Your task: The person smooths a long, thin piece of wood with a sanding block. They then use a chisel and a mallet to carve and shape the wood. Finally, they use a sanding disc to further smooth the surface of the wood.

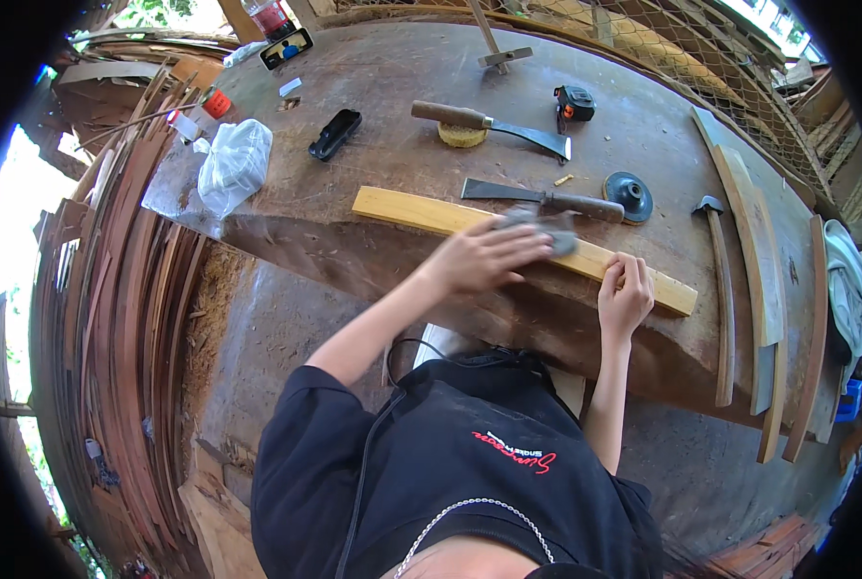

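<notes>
Left hand (484, 256) presses grey sandpaper (547, 232) onto the pale curved wooden strip (431, 217); right hand (626, 294) clenches the strip's end at the desk's (373, 87) near edge, where a weak grip could let it slide off.

Two knives (493, 125), tape measure (574, 101), plastic bag (233, 166), hammer (718, 280)

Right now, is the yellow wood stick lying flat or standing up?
Lying flat. The pale wooden strip rests lengthwise on the workbench, with the left hand pressing a grey pad onto it and the right hand gripping its edge.

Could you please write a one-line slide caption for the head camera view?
Left hand presses a grey pad on a pale wooden strip while the right hand grips it.
</notes>
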